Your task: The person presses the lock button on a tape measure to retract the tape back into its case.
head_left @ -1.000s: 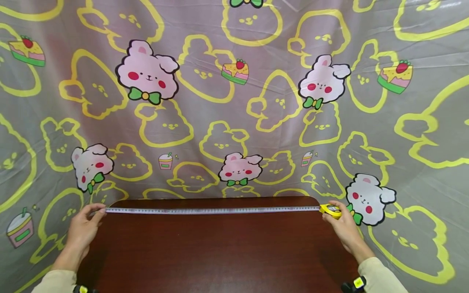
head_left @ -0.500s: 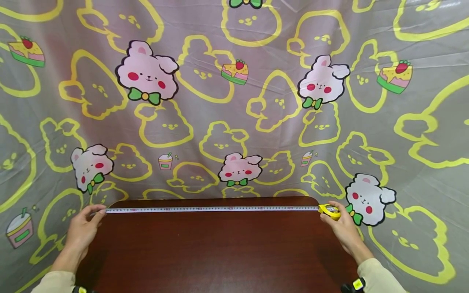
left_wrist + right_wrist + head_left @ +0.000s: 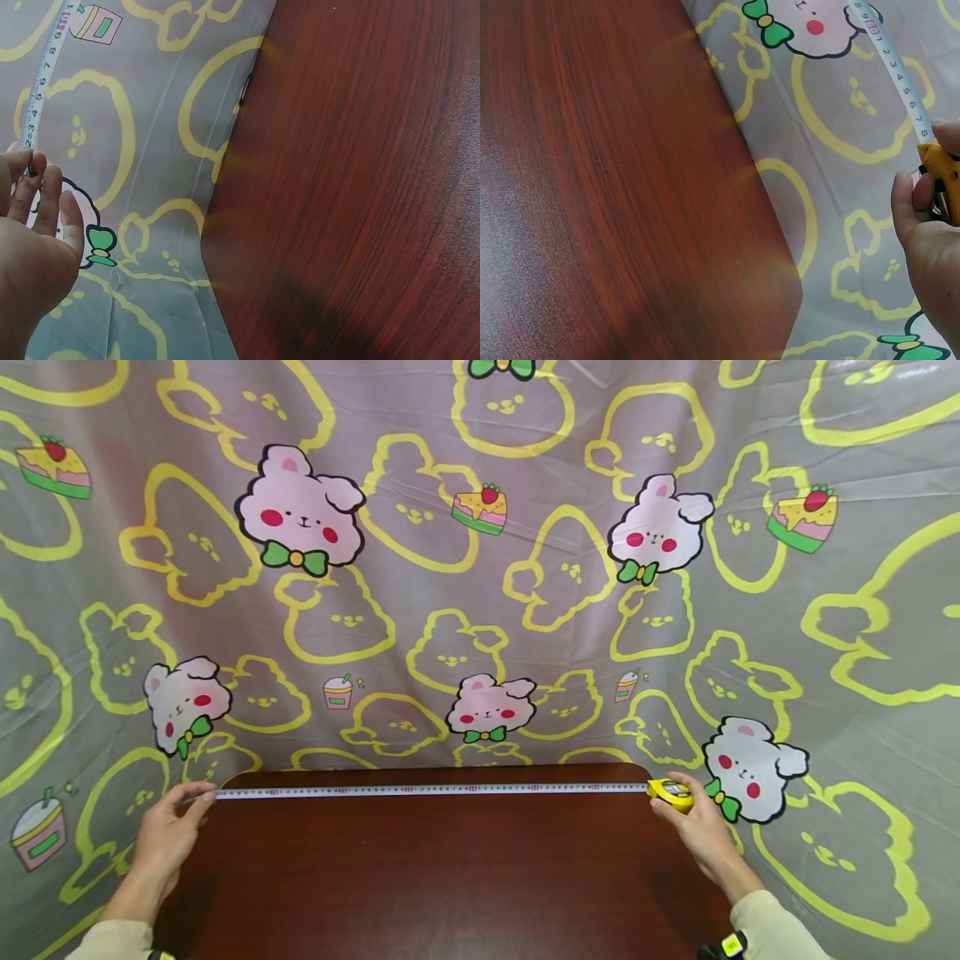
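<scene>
A yellow tape measure (image 3: pixel 672 794) sits in my right hand (image 3: pixel 707 831), gripped between thumb and fingers at the table's right. Its white blade (image 3: pixel 435 791) stretches straight across to the left, over the far part of the table. At the left end my left hand (image 3: pixel 165 835) pinches the blade's tip between thumb and fingers. The left wrist view shows the blade (image 3: pixel 43 79) leaving those fingertips, its low numbers showing. In the right wrist view the blade (image 3: pixel 900 82) enters the yellow case (image 3: pixel 941 176), partly cut off by the frame edge.
A dark reddish-brown table (image 3: pixel 450 877) with rounded far corners lies below both hands. Behind it and at its sides hangs a grey curtain (image 3: pixel 420 585) printed with yellow outlines and rabbit faces. Each wrist wears a dark band, and the sleeves (image 3: pixel 780 927) are cream.
The tape measure case and my right hand have shifted slightly left. The blade's markings face the head camera more plainly than a second ago. My left hand stays nearly in place.
</scene>
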Available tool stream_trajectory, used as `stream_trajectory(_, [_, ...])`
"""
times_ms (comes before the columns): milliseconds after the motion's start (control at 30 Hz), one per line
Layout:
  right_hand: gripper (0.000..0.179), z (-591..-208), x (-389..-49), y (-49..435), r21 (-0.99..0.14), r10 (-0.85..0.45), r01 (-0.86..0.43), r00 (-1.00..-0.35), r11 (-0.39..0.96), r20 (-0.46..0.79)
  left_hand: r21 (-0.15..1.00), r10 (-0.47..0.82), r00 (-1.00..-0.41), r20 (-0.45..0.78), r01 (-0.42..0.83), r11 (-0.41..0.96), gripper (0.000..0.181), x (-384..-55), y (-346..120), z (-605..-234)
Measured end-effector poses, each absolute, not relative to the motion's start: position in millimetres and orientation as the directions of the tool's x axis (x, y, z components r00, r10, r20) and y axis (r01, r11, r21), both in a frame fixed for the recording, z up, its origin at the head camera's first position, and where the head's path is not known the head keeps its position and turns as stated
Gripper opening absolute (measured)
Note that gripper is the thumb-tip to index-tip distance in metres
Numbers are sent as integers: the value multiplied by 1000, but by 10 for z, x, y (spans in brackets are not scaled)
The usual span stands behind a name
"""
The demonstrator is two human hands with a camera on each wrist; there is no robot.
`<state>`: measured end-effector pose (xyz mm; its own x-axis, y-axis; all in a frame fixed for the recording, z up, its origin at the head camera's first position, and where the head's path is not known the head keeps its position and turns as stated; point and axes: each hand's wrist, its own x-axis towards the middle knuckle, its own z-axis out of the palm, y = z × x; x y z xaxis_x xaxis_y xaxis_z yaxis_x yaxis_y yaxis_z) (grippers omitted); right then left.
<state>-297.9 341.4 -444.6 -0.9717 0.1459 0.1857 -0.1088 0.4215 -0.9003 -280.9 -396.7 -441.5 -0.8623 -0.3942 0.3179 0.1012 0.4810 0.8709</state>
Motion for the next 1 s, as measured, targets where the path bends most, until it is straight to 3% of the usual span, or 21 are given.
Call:
stream_trajectory(533, [69, -4418, -2997, 3297, -892, 118, -167, -965, 419, 236, 863, -375, -872, 314, 97, 496, 38, -2805, -3925, -4454])
stream_trajectory(1000, [68, -4421, -3009, 3224, -888, 111, -176, -963, 424, 244, 849, -349, -867, 355, 142, 509, 31, -2847, -3833, -4430])
